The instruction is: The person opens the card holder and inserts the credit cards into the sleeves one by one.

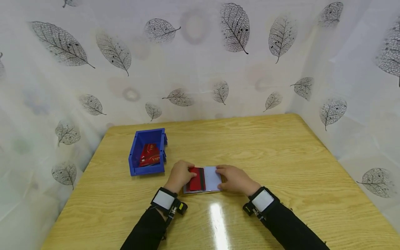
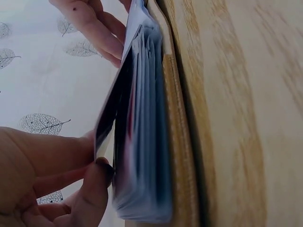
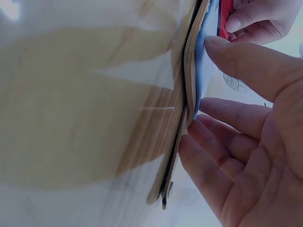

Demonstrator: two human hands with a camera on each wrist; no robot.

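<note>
A card holder [image 1: 213,178] with clear sleeves lies open on the table between both hands. My left hand [image 1: 181,175] pinches a red card [image 1: 196,180] with a dark stripe at the holder's left side. In the left wrist view the card [image 2: 106,113] tilts away from the stack of clear sleeves [image 2: 149,118], its outer edge between thumb and finger. My right hand [image 1: 235,180] holds the holder's right edge. The right wrist view shows the thumb on the pale sleeve side and the fingers [image 3: 203,165] along the tan cover's edge.
A blue plastic bin [image 1: 132,159] stands at the back left, with red VIP cards [image 1: 150,154] inside. The wooden table [image 1: 265,149] reaches back to a leaf-patterned curtain [image 1: 193,69], which also hangs at both sides.
</note>
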